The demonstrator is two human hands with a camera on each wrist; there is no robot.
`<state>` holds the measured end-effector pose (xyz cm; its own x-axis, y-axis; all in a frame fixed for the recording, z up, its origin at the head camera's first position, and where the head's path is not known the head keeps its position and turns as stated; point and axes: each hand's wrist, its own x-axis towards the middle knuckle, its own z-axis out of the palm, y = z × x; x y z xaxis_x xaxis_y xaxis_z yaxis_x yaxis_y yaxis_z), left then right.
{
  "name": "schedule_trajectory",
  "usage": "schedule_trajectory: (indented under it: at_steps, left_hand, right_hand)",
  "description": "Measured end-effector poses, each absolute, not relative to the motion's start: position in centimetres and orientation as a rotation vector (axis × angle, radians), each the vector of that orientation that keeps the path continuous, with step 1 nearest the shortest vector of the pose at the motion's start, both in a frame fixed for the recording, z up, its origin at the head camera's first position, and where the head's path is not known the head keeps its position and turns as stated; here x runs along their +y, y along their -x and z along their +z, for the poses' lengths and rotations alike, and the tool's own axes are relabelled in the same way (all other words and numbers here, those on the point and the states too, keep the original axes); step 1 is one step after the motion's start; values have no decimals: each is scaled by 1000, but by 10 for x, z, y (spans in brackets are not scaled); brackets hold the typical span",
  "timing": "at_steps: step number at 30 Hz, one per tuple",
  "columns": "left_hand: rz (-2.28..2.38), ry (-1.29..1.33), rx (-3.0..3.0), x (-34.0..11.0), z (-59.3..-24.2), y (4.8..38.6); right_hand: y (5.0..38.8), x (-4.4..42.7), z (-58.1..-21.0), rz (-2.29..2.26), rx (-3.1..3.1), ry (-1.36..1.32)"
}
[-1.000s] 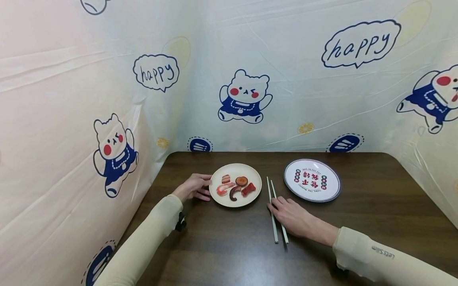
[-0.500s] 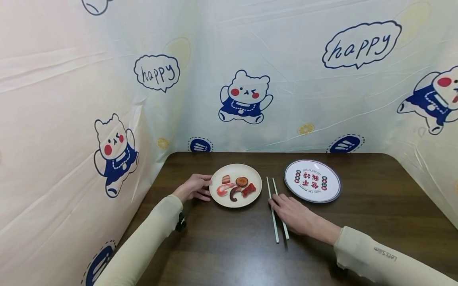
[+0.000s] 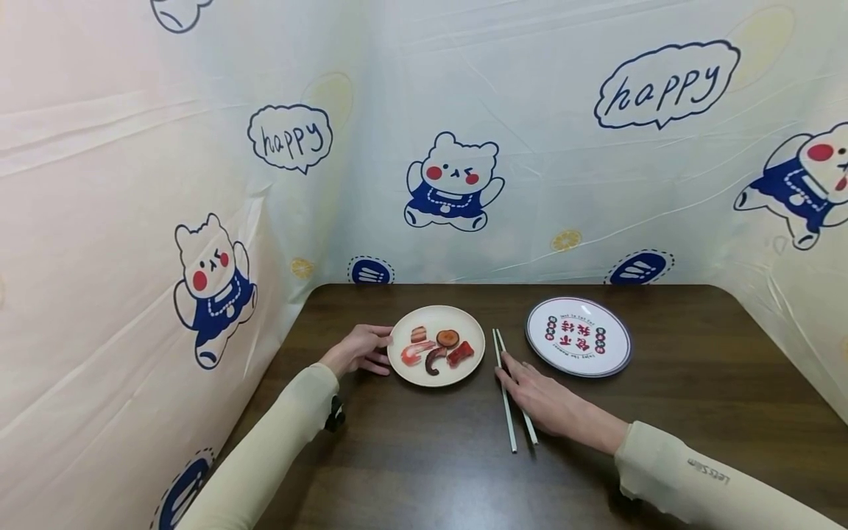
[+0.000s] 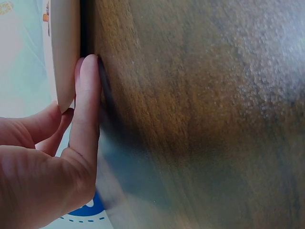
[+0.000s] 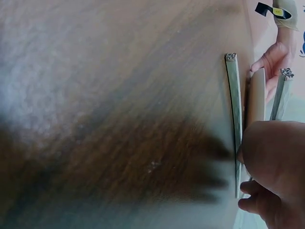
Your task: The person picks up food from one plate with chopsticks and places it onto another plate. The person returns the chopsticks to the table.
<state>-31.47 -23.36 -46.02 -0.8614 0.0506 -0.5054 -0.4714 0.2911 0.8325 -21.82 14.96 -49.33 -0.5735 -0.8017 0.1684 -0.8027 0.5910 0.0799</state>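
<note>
My left hand (image 3: 361,348) pinches the left rim of a cream plate (image 3: 433,317); the left wrist view has the thumb at its edge and fingers underneath. On this plate lie food pieces: bacon (image 3: 419,334), a shrimp (image 3: 412,355), a round brown slice (image 3: 447,338), a curled tentacle (image 3: 433,362) and a red chunk (image 3: 460,355). Two pale chopsticks stand between the plates. My right hand (image 3: 542,396) holds the right chopstick (image 3: 529,425), raised off the table in the right wrist view, its fingertips near the other chopstick (image 5: 234,90), which lies on the wood.
A white plate (image 3: 575,363) with a blue rim and red lettering sits right of the chopsticks, behind my right hand. The dark wooden table (image 3: 411,456) ends at a printed cloth (image 3: 530,243) at the back and left.
My right fingers have shifted slightly along the chopsticks. The right chopstick's far tip swings right, then back left beside the other's. The left hand and both plates stay in place.
</note>
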Motion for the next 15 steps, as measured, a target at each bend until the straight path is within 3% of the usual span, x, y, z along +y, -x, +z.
schedule_trajectory:
  at_steps: [15]
  left_hand:
    - [1597, 376, 2118, -234, -460, 315]
  right_hand:
    - [223, 148, -499, -21, -2635, -1321]
